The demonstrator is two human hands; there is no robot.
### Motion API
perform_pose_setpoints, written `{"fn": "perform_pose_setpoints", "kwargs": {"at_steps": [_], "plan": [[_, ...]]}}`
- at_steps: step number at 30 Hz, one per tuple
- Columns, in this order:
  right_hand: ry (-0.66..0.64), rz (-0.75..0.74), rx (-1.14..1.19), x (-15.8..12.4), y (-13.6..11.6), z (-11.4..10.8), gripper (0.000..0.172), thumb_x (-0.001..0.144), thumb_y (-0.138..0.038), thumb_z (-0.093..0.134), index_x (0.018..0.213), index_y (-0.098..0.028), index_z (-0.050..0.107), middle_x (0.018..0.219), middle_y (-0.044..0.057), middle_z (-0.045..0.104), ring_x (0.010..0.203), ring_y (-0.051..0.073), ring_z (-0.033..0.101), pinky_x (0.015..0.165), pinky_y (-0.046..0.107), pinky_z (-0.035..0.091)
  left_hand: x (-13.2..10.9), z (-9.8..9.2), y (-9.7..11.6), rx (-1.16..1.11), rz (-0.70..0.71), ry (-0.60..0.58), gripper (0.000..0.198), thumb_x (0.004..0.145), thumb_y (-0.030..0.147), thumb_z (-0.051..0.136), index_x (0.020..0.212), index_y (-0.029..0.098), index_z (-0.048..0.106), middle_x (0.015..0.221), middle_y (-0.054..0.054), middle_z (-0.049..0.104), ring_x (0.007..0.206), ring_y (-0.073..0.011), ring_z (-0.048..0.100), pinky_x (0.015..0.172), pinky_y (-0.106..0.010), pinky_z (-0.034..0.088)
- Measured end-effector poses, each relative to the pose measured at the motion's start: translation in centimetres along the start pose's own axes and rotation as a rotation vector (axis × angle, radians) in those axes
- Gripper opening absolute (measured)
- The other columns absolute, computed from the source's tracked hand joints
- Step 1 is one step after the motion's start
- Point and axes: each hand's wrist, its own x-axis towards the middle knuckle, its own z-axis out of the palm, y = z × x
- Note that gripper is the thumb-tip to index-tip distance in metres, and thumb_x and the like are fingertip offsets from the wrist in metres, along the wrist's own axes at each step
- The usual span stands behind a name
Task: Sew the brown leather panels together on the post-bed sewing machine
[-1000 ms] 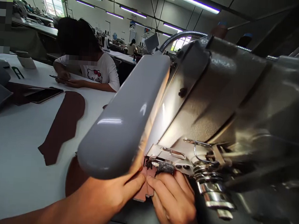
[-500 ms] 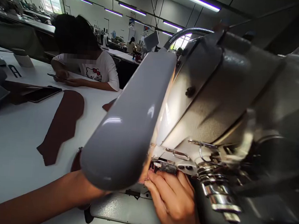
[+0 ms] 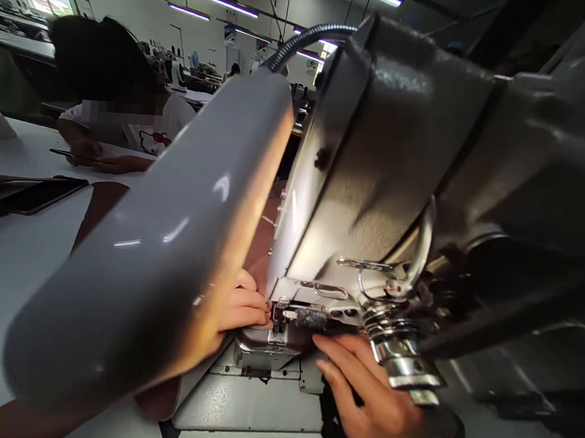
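Observation:
A sewing machine (image 3: 355,183) tilts across the right half of the view. My left hand (image 3: 243,306) is at the left of its presser foot (image 3: 279,318), fingers bent together on a reddish-brown leather piece (image 3: 261,240); the lamp hides much of this hand. Dark brown leather (image 3: 294,342) shows under the foot. To the right, my right hand (image 3: 374,401) has its fingers stretched and apart, fingertips at the edge of that leather below the machine head. Whether both leather areas are one piece I cannot tell.
A large grey lamp (image 3: 145,249) blocks the left middle. Another brown leather piece (image 3: 101,207) and a phone (image 3: 48,195) lie on the white table (image 3: 34,248). Across it sits a person (image 3: 124,120) holding a phone. A metal thread-tension assembly (image 3: 398,353) juts out above my right hand.
The view has shifted, and the lamp appears farther left and larger. My left hand now shows beside the presser foot. My right hand has moved right, away from the foot, its fingers spreading.

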Motion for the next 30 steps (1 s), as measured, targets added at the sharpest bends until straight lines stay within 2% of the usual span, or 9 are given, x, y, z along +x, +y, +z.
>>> {"fn": "perform_pose_setpoints", "kwargs": {"at_steps": [4,8,11,14,17,19,24,27,30], "plan": [[-0.14,0.053,-0.103,-2.7,2.0,-0.8,0.024,0.087,-0.026,0.05,0.096,-0.025,0.072,0.078,0.004,0.073,0.063,0.019,0.069,0.054,0.028,0.053,-0.1,0.1,0.6,0.002,0.035,0.094,0.032,0.088,-0.002,0.037,0.094,0.017,0.062,0.089,-0.002,0.068,0.08,-0.0131,0.057,0.071,-0.023,0.047],[-0.421,0.306,-0.061,-4.9,3.2,-1.5,0.021,0.075,-0.014,0.061,0.089,-0.026,0.072,0.068,-0.002,0.072,0.053,0.019,0.067,0.045,0.028,0.049,-1.8,2.3,3.5,0.103,0.046,0.097,0.029,0.087,0.006,0.045,0.11,0.015,0.06,0.105,-0.01,0.067,0.101,-0.0247,0.056,0.084,-0.038,0.046],[-0.582,0.474,-0.022,-6.2,3.6,-1.6,0.026,0.073,-0.007,0.062,0.086,-0.026,0.071,0.08,-0.002,0.072,0.068,0.019,0.07,0.055,0.025,0.05,-2.6,6.7,6.6,-0.179,0.001,-0.066,0.03,0.084,0.001,0.043,0.106,0.012,0.059,0.096,-0.011,0.067,0.088,-0.0208,0.059,0.076,-0.033,0.049],[-0.628,0.524,0.013,-7.2,3.5,-1.0,0.025,0.075,-0.007,0.06,0.084,-0.026,0.072,0.079,-0.002,0.071,0.068,0.015,0.069,0.058,0.022,0.047,-2.4,12.7,8.8,-0.457,-0.39,-0.437,0.027,0.085,0.003,0.043,0.098,0.017,0.062,0.09,-0.006,0.064,0.084,-0.0179,0.061,0.074,-0.027,0.05],[-0.644,0.56,0.045,-7.7,3.0,0.3,0.021,0.077,-0.009,0.061,0.086,-0.025,0.072,0.079,-0.001,0.071,0.068,0.015,0.068,0.06,0.023,0.046,-1.9,17.4,9.2,-0.447,-0.572,-0.553,0.022,0.079,0.005,0.053,0.094,0.016,0.063,0.093,-0.006,0.062,0.083,-0.0205,0.064,0.072,-0.028,0.05],[-0.633,0.582,0.053,-7.9,2.7,1.3,0.02,0.076,-0.009,0.063,0.088,-0.023,0.071,0.081,0.001,0.071,0.07,0.018,0.068,0.06,0.025,0.045,-1.7,18.9,9.0,-0.419,-0.645,-0.56,0.021,0.074,0.004,0.055,0.089,0.015,0.064,0.097,-0.008,0.061,0.081,-0.0222,0.064,0.07,-0.029,0.049],[-0.547,0.635,0.099,-8.4,2.7,2.9,0.021,0.071,-0.004,0.063,0.08,-0.022,0.069,0.074,0.0,0.067,0.065,0.017,0.065,0.058,0.025,0.041,-1.7,18.4,8.5,-0.513,-0.784,-0.517,0.013,0.076,0.008,0.053,0.079,0.016,0.064,0.079,-0.004,0.063,0.077,-0.0196,0.061,0.071,-0.027,0.044],[-0.451,0.66,0.191,-8.6,3.0,2.9,0.024,0.073,-0.004,0.058,0.084,-0.022,0.07,0.08,0.001,0.068,0.064,0.016,0.063,0.061,0.026,0.044,-1.9,17.1,8.2,-0.649,-0.907,-0.466,0.015,0.08,0.018,0.051,0.071,0.015,0.063,0.056,0.001,0.057,0.057,-0.0148,0.056,0.06,-0.023,0.043],[-0.319,0.655,0.364,-8.3,2.6,2.5,0.022,0.082,-0.01,0.052,0.092,-0.02,0.069,0.091,0.004,0.069,0.073,0.015,0.065,0.068,0.026,0.05,-2.0,15.9,8.0,-0.775,-1.062,-0.367,0.021,0.079,0.027,0.053,0.064,0.014,0.06,0.049,0.003,0.053,0.044,-0.0118,0.049,0.048,-0.021,0.04]]}}
